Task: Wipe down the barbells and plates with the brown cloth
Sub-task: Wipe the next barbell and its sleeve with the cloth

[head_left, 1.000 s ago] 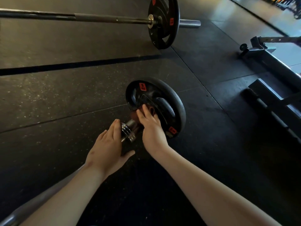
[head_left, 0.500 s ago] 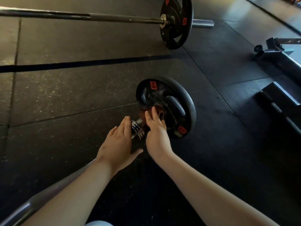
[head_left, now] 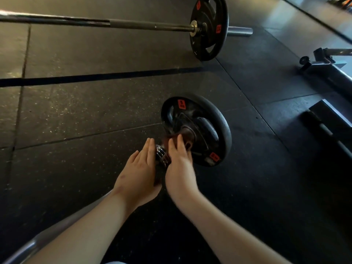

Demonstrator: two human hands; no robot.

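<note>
Left hand (head_left: pixel 139 172) is held flat, fingers straight, against the left side of the chrome collar (head_left: pixel 162 156) of the near barbell (head_left: pixel 36 242); nothing is gripped by it. Right hand (head_left: pixel 179 166) is set just beside it, and the brown cloth (head_left: pixel 187 132) is pressed by its fairly straight fingers onto the hub of the near plate (head_left: pixel 219 128), which stands on its rim on the rubber floor (head_left: pixel 76 111). Being only pressed, the cloth could be dragged loose. The bar could be rolled away by a sideways push, or fingers nipped between collar and plate. Open matting is offered to the left and ahead, up to the far barbell (head_left: pixel 95 22). On the right, room is bounded by a bench frame (head_left: pixel 327 73), well apart.
</note>
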